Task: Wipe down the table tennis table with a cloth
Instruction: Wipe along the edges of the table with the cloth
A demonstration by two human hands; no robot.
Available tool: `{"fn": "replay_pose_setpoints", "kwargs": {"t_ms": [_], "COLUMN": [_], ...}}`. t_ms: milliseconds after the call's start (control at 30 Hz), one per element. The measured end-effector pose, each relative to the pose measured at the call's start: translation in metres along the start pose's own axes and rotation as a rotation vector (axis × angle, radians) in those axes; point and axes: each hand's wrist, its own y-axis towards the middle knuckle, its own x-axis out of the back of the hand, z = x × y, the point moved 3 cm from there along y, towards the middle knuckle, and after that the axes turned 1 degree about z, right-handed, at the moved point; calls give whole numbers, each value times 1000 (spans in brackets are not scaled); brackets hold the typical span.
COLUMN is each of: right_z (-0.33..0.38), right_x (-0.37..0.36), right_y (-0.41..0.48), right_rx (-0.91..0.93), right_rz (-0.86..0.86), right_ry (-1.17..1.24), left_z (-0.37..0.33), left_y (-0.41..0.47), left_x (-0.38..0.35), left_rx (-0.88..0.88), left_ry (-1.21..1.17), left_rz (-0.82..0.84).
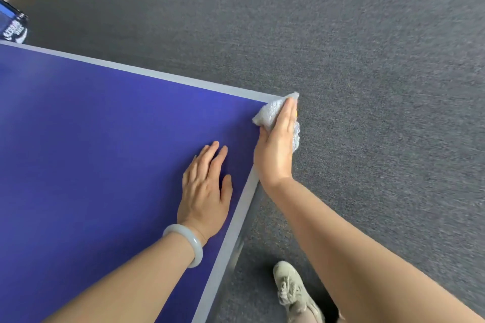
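Head view, looking down at one corner. The cloth [267,115] was found bunched on the far right corner of the blue surface [105,139], where the two pale border lines [168,77] met; part of it was seen hanging past the side edge, over the grey carpet [367,86].

The right hand [275,144] was laid over the cloth with fingers straight, pressing rather than clutching. The thumb was mostly hidden, so a pinch could not be confirmed. The left hand [207,186] was released and spread flat on the surface, just inside the side border, holding nothing. A pale bracelet [187,244] was noted on that wrist. One shoe [291,288] was seen on the carpet below the edge.

Step judged: corner being wiped, at the limit of the surface.

Risks judged:
- Cloth could be pushed off the corner and dropped to the carpet, since it was only pressed down and already overhung the edge.
- Dirt from the carpet would then be carried back onto the surface.
- With no support past the edge, the right hand could overrun and balance be lost.
- The bracelet could be dragged across the blue face if the left hand were slid.
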Motion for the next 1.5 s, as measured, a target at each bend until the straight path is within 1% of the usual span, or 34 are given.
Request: {"fn": "replay_pose_setpoints", "kwargs": {"t_ms": [67,133,233,300,367,433,533,600,733,867,967,1067,1167,1267,1367,1500], "right_z": [3,3,-2,-7,-8,-1,16,27,40,46,47,50,54,54,61,57], "right_x": [1,-2,-6,3,21,42,66,71,66,58,52,46,38,31,27,24], "right_y": [11,-8,-61,-77,-68,-45,-3,22,67,94,107,117,129,147,175,221], "right_rx": [-46,-103,-216,-336,-458,-526,-503,-502,-565,-640,-693,-724,-703,-627,-486,-252], "right_rz": [-57,-76,8,92,160,192,173,199,302,414,462,520,606,672,722,826], "right_ry": [21,64,98,57,37,109,252,312,367,495,498,468,399,287,174,-13], "left_z": [0,0,-1,-4,-6,-5,-5,-6,-6,-6,-9,-13,-21,-29,-30,-34], "left_y": [0,1,2,2,2,2,3,3,4,4,7,25,56,91,126,174], "left_x": [0,1,3,4,4,3,2,2,2,3,8,20,30,33,33,24], "left_rx": [-1,2,14,16,13,11,10,-1,-6,-7,-17,52,162,307,513,759], "left_ry": [4,18,43,47,49,61,76,77,69,76,81,56,34,5,-14,-25], "left_rz": [8,12,25,25,26,30,43,46,68,71,59,3,-54,-124,-172,-184]}}
